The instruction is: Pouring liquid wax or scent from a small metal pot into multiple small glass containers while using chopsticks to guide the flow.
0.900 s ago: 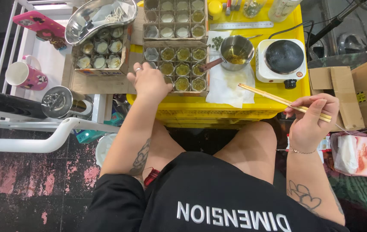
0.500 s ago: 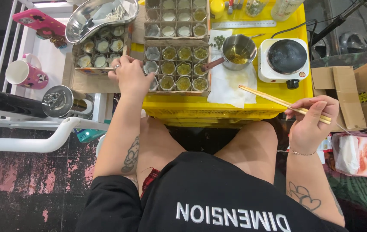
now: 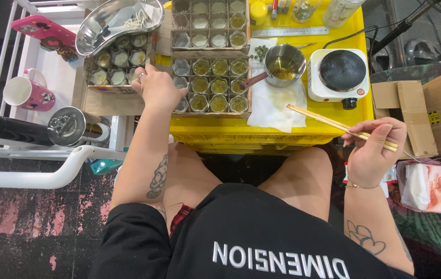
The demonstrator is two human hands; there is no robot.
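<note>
wooden chopsticks (image 3: 334,124), shiny metal saucepan (image 3: 284,63)

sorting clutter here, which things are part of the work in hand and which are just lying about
In use: left hand on the tray of small jars; right hand holding chopsticks; saucepan; hot plate.
Lying about: pink mug; cardboard box; tissue pack.

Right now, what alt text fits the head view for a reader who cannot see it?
A seated person's left hand rests on a cardboard tray of small filled glass jars on a yellow crate, while the right hand holds chopsticks. A small metal pot sits beside a hot plate.
</note>
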